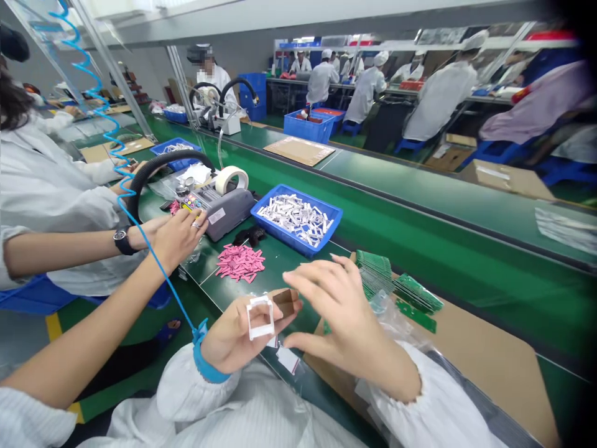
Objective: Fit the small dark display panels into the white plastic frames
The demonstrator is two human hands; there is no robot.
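Observation:
My left hand, with a blue wrist strap on its wrist, holds a small white plastic frame near the table's front edge. A brown rectangular piece also sits at the fingertips of this hand; its exact kind I cannot make out. My right hand hovers just to the right with fingers spread and nothing visible in it. Beyond my hands lies a heap of pink strips. A blue bin behind it is full of white plastic parts. Green circuit boards stand in rows beyond my right hand.
Co-workers' bare arms reach in from the left, one hand on a grey machine carrying a tape roll. A coiled blue cord runs to my wrist strap. Cardboard and clear plastic lie at right.

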